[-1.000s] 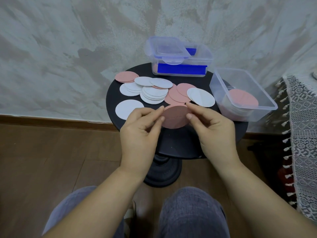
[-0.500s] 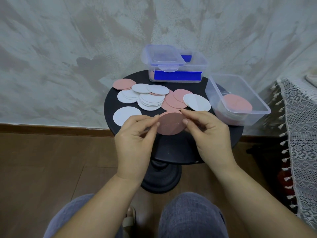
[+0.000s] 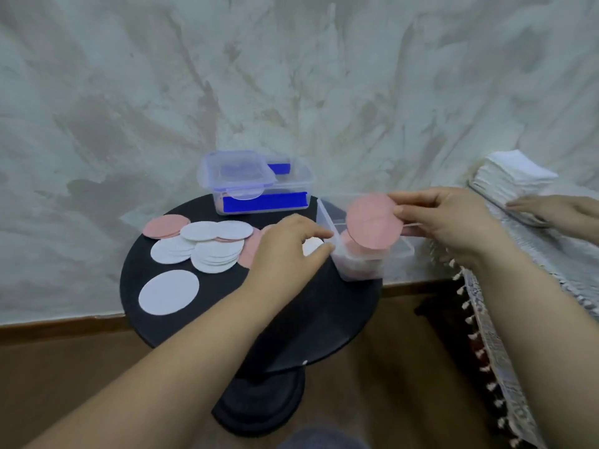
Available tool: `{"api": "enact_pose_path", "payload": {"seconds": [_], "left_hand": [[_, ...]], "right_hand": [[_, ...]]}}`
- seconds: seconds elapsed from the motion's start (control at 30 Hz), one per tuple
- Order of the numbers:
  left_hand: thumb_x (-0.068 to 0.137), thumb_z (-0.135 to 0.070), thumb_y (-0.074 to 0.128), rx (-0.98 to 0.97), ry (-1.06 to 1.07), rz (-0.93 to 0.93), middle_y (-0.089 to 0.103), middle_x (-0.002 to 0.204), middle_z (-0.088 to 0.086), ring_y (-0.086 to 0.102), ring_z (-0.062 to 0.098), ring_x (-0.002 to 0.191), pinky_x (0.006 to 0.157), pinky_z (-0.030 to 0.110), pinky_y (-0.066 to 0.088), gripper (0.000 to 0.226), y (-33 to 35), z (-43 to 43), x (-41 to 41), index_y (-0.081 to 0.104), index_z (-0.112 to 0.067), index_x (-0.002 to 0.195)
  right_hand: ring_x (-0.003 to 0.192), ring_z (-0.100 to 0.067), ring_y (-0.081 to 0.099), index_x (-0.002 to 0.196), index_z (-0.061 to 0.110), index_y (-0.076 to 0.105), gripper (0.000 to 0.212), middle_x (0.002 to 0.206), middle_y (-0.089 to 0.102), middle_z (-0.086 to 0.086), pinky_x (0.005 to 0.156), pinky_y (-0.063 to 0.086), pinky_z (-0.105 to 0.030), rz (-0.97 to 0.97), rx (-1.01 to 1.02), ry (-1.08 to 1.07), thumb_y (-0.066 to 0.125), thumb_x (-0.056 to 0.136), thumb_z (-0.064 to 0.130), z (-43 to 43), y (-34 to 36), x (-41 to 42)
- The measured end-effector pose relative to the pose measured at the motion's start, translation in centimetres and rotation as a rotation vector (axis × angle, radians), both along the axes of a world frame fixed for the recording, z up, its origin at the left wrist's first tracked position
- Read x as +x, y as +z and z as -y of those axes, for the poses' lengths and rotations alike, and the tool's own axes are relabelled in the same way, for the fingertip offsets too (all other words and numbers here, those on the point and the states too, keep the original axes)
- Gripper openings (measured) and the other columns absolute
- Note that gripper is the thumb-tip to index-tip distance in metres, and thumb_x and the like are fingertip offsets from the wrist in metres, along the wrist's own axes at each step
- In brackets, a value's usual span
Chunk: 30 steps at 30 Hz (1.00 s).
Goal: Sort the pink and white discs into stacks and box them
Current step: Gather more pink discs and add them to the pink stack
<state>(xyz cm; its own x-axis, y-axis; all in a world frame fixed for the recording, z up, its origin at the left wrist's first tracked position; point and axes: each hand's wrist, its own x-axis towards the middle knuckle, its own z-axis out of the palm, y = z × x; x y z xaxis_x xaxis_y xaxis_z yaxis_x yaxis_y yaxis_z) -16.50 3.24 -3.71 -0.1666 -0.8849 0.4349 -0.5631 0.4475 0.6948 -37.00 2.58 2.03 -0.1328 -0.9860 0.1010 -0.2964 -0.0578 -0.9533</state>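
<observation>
The right hand (image 3: 449, 222) pinches a tilted pink disc (image 3: 372, 222) by its edge, straight above the open box (image 3: 400, 253) and its pink stack (image 3: 349, 245). The left hand (image 3: 288, 249), loosely curled and apparently holding nothing, hovers just left of the box.

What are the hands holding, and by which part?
The right hand pinches a pink disc by its right edge, over the clear box. Whether the left hand, above a white disc, grips it cannot be told.
</observation>
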Motion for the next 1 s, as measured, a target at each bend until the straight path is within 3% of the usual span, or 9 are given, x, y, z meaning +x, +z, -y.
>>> {"api": "enact_pose_path", "payload": {"seconds": [0.2,0.43,0.57,0.7,0.77,0.9,1.0], "left_hand": [[0.081,-0.022,0.07,-0.161,-0.137,0.138,0.067,0.101,-0.003,0.059,0.01,0.094,0.08,0.015,0.041,0.017,-1.5,1.0,-2.1,0.074,-0.017,0.096],[0.076,-0.013,0.073,-0.282,-0.167,0.177,0.07,0.092,0.003,0.063,0.017,0.085,0.073,0.026,0.049,0.014,-2.5,1.6,-2.5,0.075,-0.013,0.09],[0.075,-0.014,0.072,-0.319,-0.164,0.182,0.07,0.088,0.003,0.064,0.018,0.082,0.071,0.029,0.052,0.012,-2.8,1.8,-2.5,0.075,-0.012,0.086],[0.08,-0.024,0.062,-0.342,-0.171,0.224,0.072,0.087,0.001,0.064,0.018,0.083,0.073,0.027,0.052,0.017,-2.9,1.8,-2.4,0.073,-0.014,0.086],[0.082,-0.03,0.052,-0.337,-0.19,0.251,0.07,0.086,0.0,0.062,0.017,0.083,0.073,0.028,0.05,0.024,-2.9,1.8,-2.3,0.071,-0.015,0.087],[0.081,-0.023,0.058,-0.321,-0.188,0.277,0.069,0.086,0.001,0.06,0.019,0.085,0.072,0.028,0.048,0.016,-2.7,1.8,-2.3,0.07,-0.014,0.087],[0.08,-0.021,0.06,-0.314,-0.182,0.27,0.069,0.087,0.001,0.061,0.019,0.085,0.073,0.026,0.046,0.015,-2.7,1.8,-2.4,0.07,-0.014,0.088]], "right_hand": [[0.069,-0.016,0.062,0.104,0.002,0.066,0.025,0.082,0.066,-0.009,0.057,0.057,-0.017,-0.15,0.155,-0.007,0.06,0.082,-0.009,3.0,0.1,-2.4],[0.065,-0.014,0.059,0.104,-0.001,0.067,0.025,0.09,0.066,-0.016,0.054,0.054,-0.012,-0.418,0.185,0.088,0.062,0.081,-0.008,3.9,-0.3,-0.6],[0.062,-0.012,0.06,0.099,0.003,0.071,0.021,0.089,0.07,-0.015,0.056,0.052,-0.012,-0.588,0.173,0.082,0.062,0.081,-0.004,4.0,-0.9,-0.3],[0.059,-0.009,0.06,0.1,0.012,0.072,0.02,0.077,0.068,-0.007,0.068,0.053,-0.022,-0.73,0.15,0.09,0.067,0.082,0.006,3.9,-1.2,-0.1],[0.058,-0.007,0.06,0.099,0.015,0.072,0.019,0.075,0.067,-0.003,0.072,0.054,-0.023,-0.772,0.142,0.101,0.067,0.082,0.009,3.8,-1.3,0.0],[0.051,0.001,0.059,0.098,0.015,0.072,0.017,0.073,0.065,0.002,0.06,0.05,-0.011,-0.765,0.134,0.122,0.066,0.083,0.009,3.8,-1.8,0.1],[0.068,-0.015,0.067,0.102,0.012,0.071,0.02,0.084,0.071,-0.007,0.078,0.055,-0.027,-0.745,0.132,0.129,0.066,0.083,0.006,3.6,-2.0,0.0]]}}
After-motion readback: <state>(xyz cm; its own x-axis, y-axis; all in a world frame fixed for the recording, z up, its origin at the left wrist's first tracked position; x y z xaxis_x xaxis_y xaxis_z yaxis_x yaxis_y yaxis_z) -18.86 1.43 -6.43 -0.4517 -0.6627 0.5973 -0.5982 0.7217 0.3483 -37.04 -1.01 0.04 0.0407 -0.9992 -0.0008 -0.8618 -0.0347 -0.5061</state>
